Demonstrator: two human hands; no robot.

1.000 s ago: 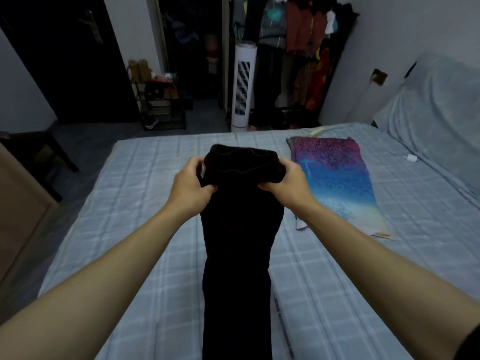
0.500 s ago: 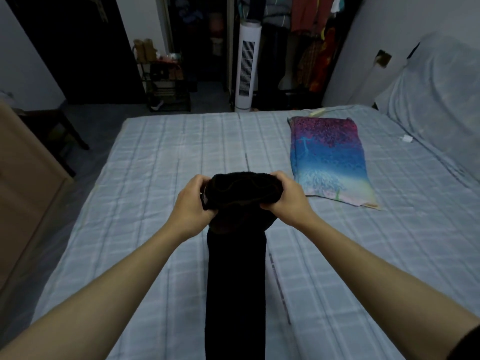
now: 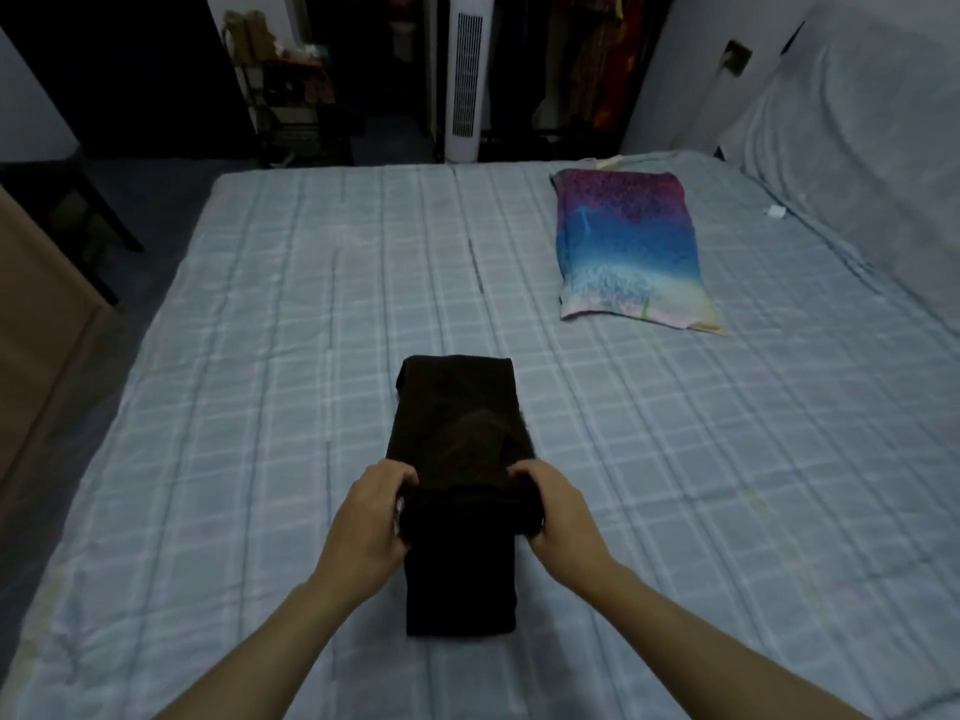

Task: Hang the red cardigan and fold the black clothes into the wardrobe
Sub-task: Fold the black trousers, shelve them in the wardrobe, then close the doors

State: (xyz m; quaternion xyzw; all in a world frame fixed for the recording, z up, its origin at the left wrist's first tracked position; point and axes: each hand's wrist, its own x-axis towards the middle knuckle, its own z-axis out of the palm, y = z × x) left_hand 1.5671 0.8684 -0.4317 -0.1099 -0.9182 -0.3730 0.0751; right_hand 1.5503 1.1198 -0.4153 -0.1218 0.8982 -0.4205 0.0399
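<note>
The black garment (image 3: 458, 423) lies on the bed as a long narrow strip, running away from the person, its far end squared off and its near end resting flat close to the bottom of the view. Across its middle the cloth is gathered into a thick fold, and both hands grip that fold from either side. The left hand (image 3: 371, 517) has its fingers curled over the left edge, with the thumb beneath, and a small pale tag shows just by its fingertips. The right hand (image 3: 558, 511) holds the right edge the same way, fingers wrapped over the top of the bunched cloth. Both forearms are bare and reach in from the bottom corners. The bed sheet (image 3: 260, 356) under the garment is pale blue with a check pattern. Well apart from the garment, toward the far right of the bed, lies a pillow (image 3: 626, 246) coloured purple, blue and pale yellow. A small white object (image 3: 775, 212) sits further right, near a grey covered bolster (image 3: 857, 122) along the bed's right side. Beyond the bed's far edge stands a white tower fan (image 3: 465, 75), with a dark shelf rack (image 3: 296, 96) to its left and hanging clothes (image 3: 608, 70) in red and orange to its right. A wooden cabinet (image 3: 36, 314) stands at the left edge.
</note>
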